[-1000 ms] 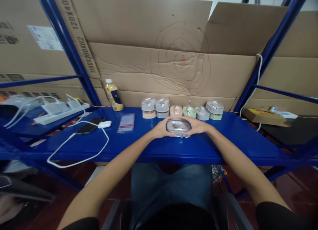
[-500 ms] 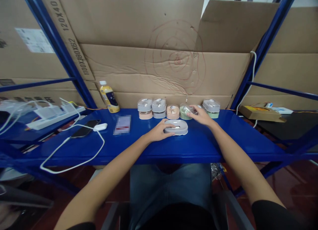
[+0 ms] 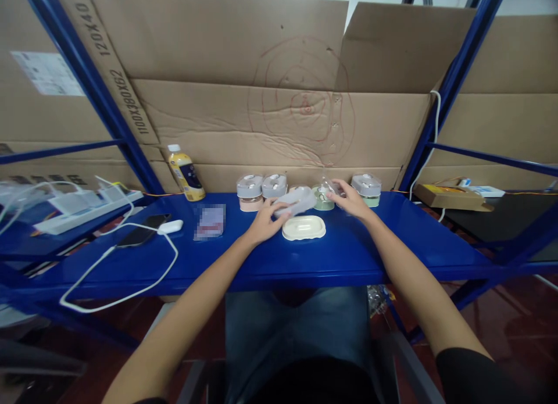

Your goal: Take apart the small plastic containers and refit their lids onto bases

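Grey lid (image 3: 295, 203) now lifted off cream oval base (image 3: 304, 228), pinched in left hand (image 3: 264, 224); right hand (image 3: 351, 200) kept half-open at green-banded canister (image 3: 323, 199), grip unclear.

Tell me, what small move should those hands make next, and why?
Probably the left hand should lay the grey oval lid down on the blue shelf beside the cream oval dish. It is holding the lid up just behind the dish, while the right hand is busy at the small green container, so setting it down would free that hand.
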